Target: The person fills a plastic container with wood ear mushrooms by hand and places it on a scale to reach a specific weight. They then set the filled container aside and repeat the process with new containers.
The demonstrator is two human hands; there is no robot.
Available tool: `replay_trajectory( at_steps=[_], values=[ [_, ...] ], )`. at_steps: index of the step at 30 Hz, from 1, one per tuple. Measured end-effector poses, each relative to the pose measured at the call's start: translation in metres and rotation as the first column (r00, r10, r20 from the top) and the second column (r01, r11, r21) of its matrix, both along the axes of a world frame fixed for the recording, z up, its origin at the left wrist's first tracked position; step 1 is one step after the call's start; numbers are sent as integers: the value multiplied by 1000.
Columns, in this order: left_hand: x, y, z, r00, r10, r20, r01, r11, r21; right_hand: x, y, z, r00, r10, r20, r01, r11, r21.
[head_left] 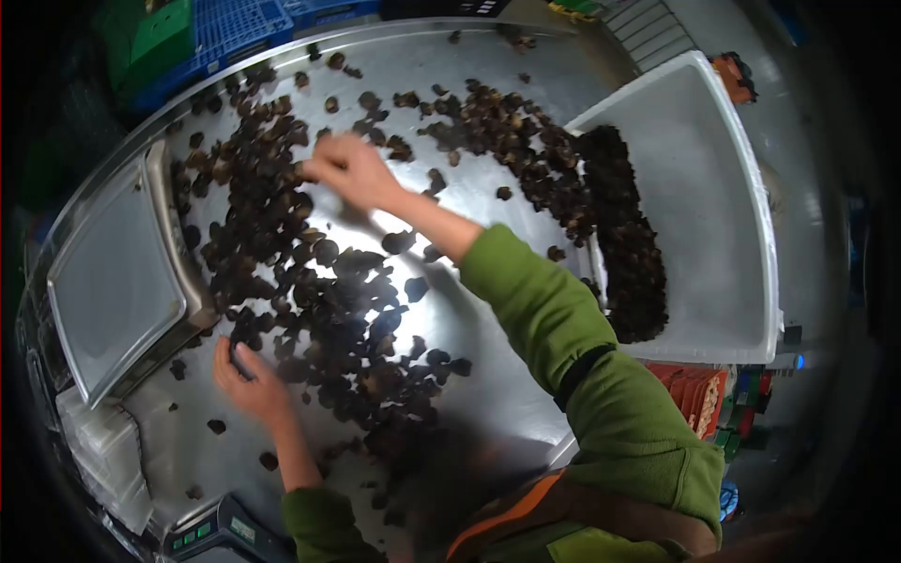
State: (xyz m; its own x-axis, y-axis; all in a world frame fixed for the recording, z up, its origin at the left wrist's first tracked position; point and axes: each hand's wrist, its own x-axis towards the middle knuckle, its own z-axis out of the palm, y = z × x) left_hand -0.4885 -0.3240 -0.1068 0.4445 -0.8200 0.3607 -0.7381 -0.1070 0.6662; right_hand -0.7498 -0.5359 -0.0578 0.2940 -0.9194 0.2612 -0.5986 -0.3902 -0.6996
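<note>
Dark brown, roundish mushroom caps (352, 305) lie loose across a shiny metal table (488, 347). My right hand (352, 174) is over the upper part of the spread, slightly blurred, its fingers pinched together. Whatever is between those fingertips, if anything, is hidden. Lower down, near the scale's corner, my left hand (253, 383) curls its thumb and fingers around a dark mushroom cap (243, 364). More caps touch the area just beyond its fingertips.
A flat-topped scale (117, 277) stands at left, its display unit (225, 533) near the front. Clear plastic bags (103, 460) lie beside it. On the right, a white foam box (709, 216) holds a dark heap of mushrooms (624, 244). Blue crates (239, 33) stand beyond the table.
</note>
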Motion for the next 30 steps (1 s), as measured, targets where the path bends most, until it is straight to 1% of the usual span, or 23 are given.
replay_trajectory(
  at_steps=[1,3,5,7,9,10,11,12,13,15,17,18,19,20,21,23,24,25,26,27,28,29,30],
  values=[
    [1,-1,-3,1000,0,8,0,1000,-4,11,-27,-2,993,-93,-79,93,996,6],
    [0,-3,-7,1000,-4,5,4,1000,-22,44,-67,-27,923,-358,-144,344,932,-114],
    [3,-5,-10,999,-33,41,34,999,-26,75,-86,-28,915,-319,-248,343,937,62],
    [-1,-5,-1,999,-28,20,27,999,24,104,-86,-29,916,-210,-342,267,956,126],
    [-1,-6,-3,999,-44,-7,44,999,11,128,-59,-26,891,-53,-451,108,989,97],
    [-1,-6,-4,999,-45,-18,45,999,-1,133,-46,-29,890,49,-454,-2,994,105],
    [0,-5,-6,998,-50,44,50,999,19,133,-31,-31,876,149,-458,-111,988,110],
    [0,-5,-6,993,-56,106,52,998,38,132,-11,-26,873,212,-440,-156,975,159],
    [-1,-4,-5,994,-57,93,56,998,23,131,12,-21,866,273,-419,-199,957,210],
    [-4,-2,-2,981,-130,144,125,991,40,119,66,-12,840,369,-397,-303,927,220],
    [-4,10,-4,981,-152,123,147,988,48,105,122,-6,871,347,-348,-290,935,205],
    [-6,22,-6,965,-260,-30,261,963,62,95,150,-2,878,342,-336,-284,936,209],
    [-10,34,-6,916,-357,-183,372,926,58,83,175,2,885,336,-323,-278,937,213],
    [-21,54,9,871,-426,-243,461,881,105,69,198,9,881,363,-302,-302,925,231],
    [-31,76,23,823,-477,-309,521,850,73,53,220,15,880,391,-268,-332,912,240],
    [-36,113,46,793,-544,-274,568,823,12,14,256,37,886,436,-155,-382,879,286],
    [-34,127,61,821,-512,-251,529,849,-1,-5,269,55,908,403,-119,-354,885,302],
    [-29,142,69,869,-436,-235,453,891,21,-27,274,68,925,369,-92,-325,893,313],
    [-16,155,73,885,-388,-256,423,901,95,-51,279,62,955,297,-4,-286,922,261],
    [-5,166,73,902,-341,-266,390,908,157,-73,279,63,968,248,29,-247,935,254],
    [3,177,73,898,-347,-271,397,904,159,-92,282,73,991,113,69,-132,880,456],
    [9,186,73,906,-319,-279,392,882,263,-110,282,65,984,88,-154,-11,899,438],
    [12,191,73,915,-290,-281,381,851,363,-125,283,57,953,70,-296,89,866,493]
  ],
)
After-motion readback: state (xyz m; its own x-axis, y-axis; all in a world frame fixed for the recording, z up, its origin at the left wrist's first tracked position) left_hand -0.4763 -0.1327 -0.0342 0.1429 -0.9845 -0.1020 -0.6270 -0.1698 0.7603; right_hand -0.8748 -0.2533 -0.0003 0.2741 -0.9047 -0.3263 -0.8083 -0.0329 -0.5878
